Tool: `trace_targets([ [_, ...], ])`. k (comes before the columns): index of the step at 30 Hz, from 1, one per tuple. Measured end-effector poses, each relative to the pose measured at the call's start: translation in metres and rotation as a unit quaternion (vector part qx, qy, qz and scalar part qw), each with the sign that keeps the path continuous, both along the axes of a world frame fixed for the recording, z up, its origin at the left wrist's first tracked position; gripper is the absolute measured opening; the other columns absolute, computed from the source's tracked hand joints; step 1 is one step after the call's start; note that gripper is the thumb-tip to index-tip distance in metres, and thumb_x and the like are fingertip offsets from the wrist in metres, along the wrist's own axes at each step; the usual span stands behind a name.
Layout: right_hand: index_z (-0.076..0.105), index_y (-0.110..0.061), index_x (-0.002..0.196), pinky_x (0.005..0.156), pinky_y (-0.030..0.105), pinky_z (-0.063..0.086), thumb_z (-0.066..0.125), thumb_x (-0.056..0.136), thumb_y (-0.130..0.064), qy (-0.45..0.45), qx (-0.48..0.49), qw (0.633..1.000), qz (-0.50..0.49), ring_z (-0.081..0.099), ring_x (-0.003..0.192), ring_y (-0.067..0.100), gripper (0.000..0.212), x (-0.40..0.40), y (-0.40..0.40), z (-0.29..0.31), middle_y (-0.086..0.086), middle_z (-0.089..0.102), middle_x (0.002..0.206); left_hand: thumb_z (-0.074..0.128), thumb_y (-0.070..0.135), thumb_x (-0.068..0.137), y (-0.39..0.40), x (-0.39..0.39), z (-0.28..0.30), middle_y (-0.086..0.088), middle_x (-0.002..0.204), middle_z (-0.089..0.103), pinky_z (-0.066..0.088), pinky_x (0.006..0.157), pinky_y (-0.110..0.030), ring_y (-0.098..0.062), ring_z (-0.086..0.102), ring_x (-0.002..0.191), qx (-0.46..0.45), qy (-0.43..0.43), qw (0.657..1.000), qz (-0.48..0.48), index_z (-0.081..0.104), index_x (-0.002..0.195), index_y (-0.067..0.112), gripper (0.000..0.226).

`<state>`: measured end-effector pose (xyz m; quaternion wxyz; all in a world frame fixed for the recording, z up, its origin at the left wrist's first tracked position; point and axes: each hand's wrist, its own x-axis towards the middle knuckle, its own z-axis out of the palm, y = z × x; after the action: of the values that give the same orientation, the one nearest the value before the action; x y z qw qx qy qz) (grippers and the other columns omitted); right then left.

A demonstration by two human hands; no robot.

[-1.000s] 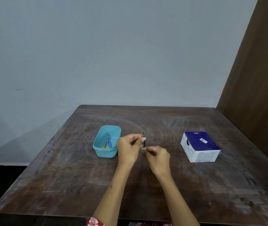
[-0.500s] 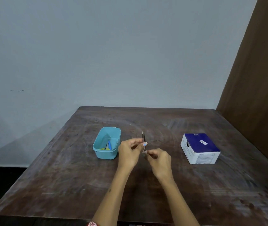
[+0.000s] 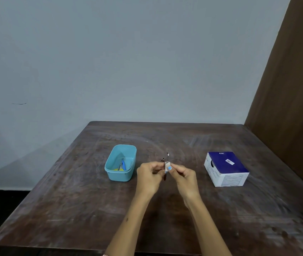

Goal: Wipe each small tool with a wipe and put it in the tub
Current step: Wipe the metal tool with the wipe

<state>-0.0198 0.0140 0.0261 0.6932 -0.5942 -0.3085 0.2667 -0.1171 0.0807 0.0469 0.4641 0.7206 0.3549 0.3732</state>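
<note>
My left hand [image 3: 147, 179] and my right hand [image 3: 184, 177] meet above the middle of the table. Between them stands a thin dark tool [image 3: 167, 156], upright, its tip poking up above my fingers. A small white wipe [image 3: 167, 166] is wrapped around the tool's shaft, pinched by my right fingers, while my left fingers grip the tool lower down. To the left stands the light blue tub [image 3: 111, 168], holding a blue tool [image 3: 123, 164] and something yellow [image 3: 118, 169].
A blue and white cardboard box [image 3: 225, 168] sits to the right of my hands. The worn wooden table [image 3: 73, 209] meets a grey wall at the back and a brown panel [image 3: 294, 89] on the right.
The wipe in my right hand has slid up the tool's shaft, and both hands have shifted slightly to the right.
</note>
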Motion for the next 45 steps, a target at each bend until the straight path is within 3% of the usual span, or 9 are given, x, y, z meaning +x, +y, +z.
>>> trace_targets([
  [6,0.074,-0.014,0.093,0.087,0.029,0.052,0.069,0.081,-0.012,0.003,0.0,1.0,-0.02,0.066,0.094,0.015,0.013,0.0,0.002,-0.002,0.007,0.071,0.097,0.071,0.002,0.076,-0.002,0.0,0.0,0.009,0.071,0.07,0.053,0.063,-0.014,-0.003,0.068,0.067,0.024,0.018,1.0,-0.003,0.075,0.091,0.013,0.018],
  [13,0.073,-0.013,0.094,0.076,0.021,0.052,0.07,0.081,-0.014,0.014,0.026,0.999,-0.031,0.068,0.087,0.012,0.013,-0.001,0.007,0.007,0.009,0.071,0.094,0.07,0.0,0.076,-0.008,-0.002,-0.004,0.01,0.074,0.071,0.056,0.069,-0.019,-0.003,0.069,0.071,0.022,0.011,1.0,0.003,0.075,0.091,0.015,0.021],
  [24,0.071,-0.024,0.094,0.085,0.022,0.047,0.066,0.084,-0.015,0.06,0.05,0.994,-0.078,0.063,0.096,0.006,0.015,-0.01,0.0,0.0,0.0,0.066,0.101,0.073,0.0,0.074,-0.012,-0.001,-0.002,0.017,0.072,0.066,0.049,0.062,-0.007,0.004,0.066,0.069,-0.009,-0.018,0.999,0.032,0.074,0.091,0.012,0.021],
  [31,0.07,-0.025,0.097,0.081,0.02,0.051,0.062,0.087,-0.01,0.035,0.028,0.999,-0.007,0.064,0.098,0.012,0.021,-0.011,-0.002,0.001,0.005,0.065,0.103,0.07,-0.002,0.076,-0.012,-0.004,-0.001,0.015,0.073,0.069,0.052,0.064,-0.012,-0.002,0.068,0.072,-0.004,-0.016,1.0,0.013,0.074,0.091,0.015,0.024],
  [39,0.071,-0.02,0.097,0.074,0.02,0.053,0.062,0.087,-0.008,0.045,0.03,0.999,-0.009,0.066,0.096,0.015,0.018,-0.007,0.003,0.012,0.007,0.068,0.105,0.069,-0.001,0.078,-0.013,-0.006,-0.003,0.008,0.08,0.07,0.056,0.072,-0.018,-0.004,0.068,0.077,0.004,0.01,1.0,-0.011,0.074,0.095,0.014,0.023],
  [42,0.071,-0.015,0.099,0.072,0.018,0.052,0.063,0.086,-0.008,0.029,0.015,0.999,0.002,0.067,0.094,0.015,0.017,-0.008,0.003,0.012,0.009,0.069,0.102,0.067,-0.003,0.078,-0.012,-0.005,-0.004,0.005,0.081,0.073,0.058,0.072,-0.025,-0.008,0.07,0.076,-0.001,-0.008,1.0,-0.002,0.074,0.094,0.015,0.025],
  [45,0.07,-0.014,0.101,0.073,0.021,0.052,0.064,0.085,-0.005,0.022,0.012,1.0,0.01,0.067,0.086,0.015,0.02,-0.014,0.0,0.008,0.007,0.072,0.093,0.066,-0.002,0.079,-0.011,-0.005,-0.006,0.007,0.08,0.072,0.058,0.07,-0.023,-0.005,0.069,0.076,-0.007,-0.011,1.0,0.007,0.074,0.095,0.016,0.025],
])
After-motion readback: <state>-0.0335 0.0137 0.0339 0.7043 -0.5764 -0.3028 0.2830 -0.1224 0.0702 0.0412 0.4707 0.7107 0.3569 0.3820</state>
